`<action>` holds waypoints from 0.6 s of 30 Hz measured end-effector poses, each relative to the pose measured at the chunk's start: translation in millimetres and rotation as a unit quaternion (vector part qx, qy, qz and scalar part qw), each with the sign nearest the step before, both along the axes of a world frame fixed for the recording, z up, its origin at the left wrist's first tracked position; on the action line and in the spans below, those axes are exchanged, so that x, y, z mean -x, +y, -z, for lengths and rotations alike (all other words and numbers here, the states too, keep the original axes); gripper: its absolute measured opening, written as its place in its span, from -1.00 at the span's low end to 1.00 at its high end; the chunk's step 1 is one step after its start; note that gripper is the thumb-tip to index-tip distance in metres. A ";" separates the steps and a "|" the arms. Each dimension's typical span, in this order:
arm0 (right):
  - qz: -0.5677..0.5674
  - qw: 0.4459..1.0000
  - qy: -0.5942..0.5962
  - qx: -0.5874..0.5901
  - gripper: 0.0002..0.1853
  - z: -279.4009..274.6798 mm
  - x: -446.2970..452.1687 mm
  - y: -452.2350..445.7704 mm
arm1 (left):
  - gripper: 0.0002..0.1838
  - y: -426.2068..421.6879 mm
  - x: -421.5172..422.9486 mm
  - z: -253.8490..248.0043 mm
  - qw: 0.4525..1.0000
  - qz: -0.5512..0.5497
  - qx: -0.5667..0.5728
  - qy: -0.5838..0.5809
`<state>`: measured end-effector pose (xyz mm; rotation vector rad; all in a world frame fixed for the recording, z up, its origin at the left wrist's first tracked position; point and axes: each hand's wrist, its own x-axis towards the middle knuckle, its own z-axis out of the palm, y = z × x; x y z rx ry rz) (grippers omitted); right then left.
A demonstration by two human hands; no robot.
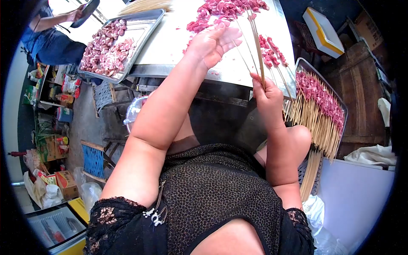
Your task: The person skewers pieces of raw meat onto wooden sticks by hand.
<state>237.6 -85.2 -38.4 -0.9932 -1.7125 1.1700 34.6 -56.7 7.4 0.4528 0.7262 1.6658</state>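
The left hand [216, 44] was loosely open, its fingers parted beside the pile of raw meat [212, 10] on the white surface [161, 49], while the right hand [268, 97] was closed round the lower ends of a bundle of thin skewers [259, 55] slanting up over the surface. Just right of that bundle lay a few loaded skewers [268, 53], and beyond the surface's right edge a tray [347, 114] held rows of meat-threaded sticks [319, 102].

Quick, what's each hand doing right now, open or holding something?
Left hand: open, beside raw pinkish-red meat pieces; contact can't be told.
Right hand: closed around a bundle of long, thin, tan wooden skewers.
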 end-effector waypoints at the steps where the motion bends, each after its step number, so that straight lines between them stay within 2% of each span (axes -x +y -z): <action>1: -0.001 1.000 -0.001 0.000 -0.77 0.9 1.1 -0.2 | -0.78 -0.3 -0.7 -0.6 1.000 -0.001 0.000 -0.001; 7: -0.025 0.995 0.076 0.067 -0.79 3.8 5.7 0.0 | -0.78 -2.0 -5.3 -3.7 0.999 0.030 0.013 0.010; 9: -0.049 0.981 0.136 0.133 -0.78 3.0 6.9 0.9 | -0.69 -1.7 -7.4 1.4 0.999 0.045 -0.005 0.017; 13: -0.052 0.977 0.147 0.145 -0.78 1.8 7.6 2.1 | -0.69 1.1 -1.0 3.6 0.997 0.064 -0.034 0.027; 15: -0.051 0.979 0.144 0.136 -0.76 4.9 7.5 3.0 | -0.76 1.9 1.0 2.1 0.994 0.025 -0.065 0.090; 18: -0.051 0.984 0.127 0.117 -0.77 9.7 7.3 2.5 | -0.76 3.6 0.8 -2.3 0.993 -0.027 -0.057 0.098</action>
